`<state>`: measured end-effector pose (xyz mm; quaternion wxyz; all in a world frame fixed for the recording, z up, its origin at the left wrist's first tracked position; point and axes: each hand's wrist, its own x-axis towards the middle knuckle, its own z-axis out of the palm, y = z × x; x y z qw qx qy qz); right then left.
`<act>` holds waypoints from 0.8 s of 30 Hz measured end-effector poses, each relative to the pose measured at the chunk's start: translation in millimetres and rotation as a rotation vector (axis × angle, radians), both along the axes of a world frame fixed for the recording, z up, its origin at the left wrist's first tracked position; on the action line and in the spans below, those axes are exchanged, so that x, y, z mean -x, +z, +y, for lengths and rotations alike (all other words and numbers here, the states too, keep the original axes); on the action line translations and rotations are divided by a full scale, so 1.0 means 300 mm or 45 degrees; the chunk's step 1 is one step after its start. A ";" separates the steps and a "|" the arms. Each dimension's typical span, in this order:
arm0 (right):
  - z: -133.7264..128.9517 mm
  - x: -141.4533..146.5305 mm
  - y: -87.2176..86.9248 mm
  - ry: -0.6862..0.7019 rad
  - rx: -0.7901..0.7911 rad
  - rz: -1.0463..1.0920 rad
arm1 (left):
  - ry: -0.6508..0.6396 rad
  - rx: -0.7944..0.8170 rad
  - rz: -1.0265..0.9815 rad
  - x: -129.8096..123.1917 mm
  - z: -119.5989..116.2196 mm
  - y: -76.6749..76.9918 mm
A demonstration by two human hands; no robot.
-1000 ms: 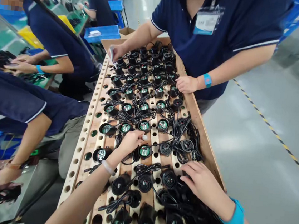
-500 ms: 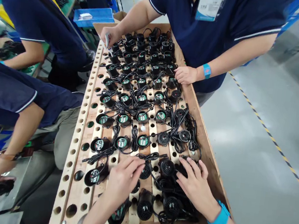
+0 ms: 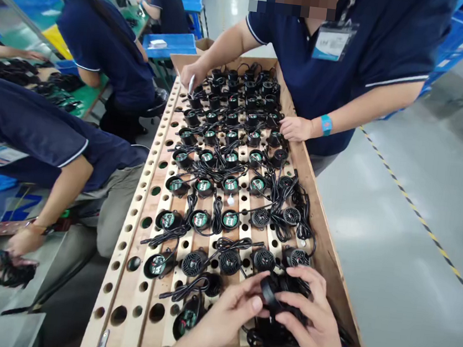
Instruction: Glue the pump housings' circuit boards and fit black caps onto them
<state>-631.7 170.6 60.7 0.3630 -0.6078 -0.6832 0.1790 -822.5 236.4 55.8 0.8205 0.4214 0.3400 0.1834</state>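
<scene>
A long wooden tray with drilled strips holds rows of round black housings; many show green circuit boards, such as one housing at the near left. Others show slotted black faces, like the housing beside it. Near the tray's front right, my left hand and my right hand both grip one black round part, tilted between their fingers. Coiled black cables lie among the housings, and more cable is bunched beneath my hands, partly hidden by them.
Across the tray, a person holds a pen-like tool over the far left housings and rests a hand on the right wall. Seated co-workers are at the left, one holding black cables. A blue bin stands beyond.
My hands have come together on a black round part; earlier they were apart over the housings. More slotted faces now show in the near rows. The view has shifted, with the tray appearing farther right.
</scene>
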 end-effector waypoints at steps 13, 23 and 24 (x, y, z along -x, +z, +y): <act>0.152 0.135 -0.026 0.035 0.633 0.927 | 0.197 -0.931 0.516 0.063 0.063 0.026; 0.417 0.096 -0.061 0.322 0.320 0.016 | 0.331 -0.784 0.638 0.126 0.274 -0.043; 0.463 0.080 -0.080 0.260 0.218 -0.202 | 0.326 -0.890 0.749 0.135 0.312 -0.056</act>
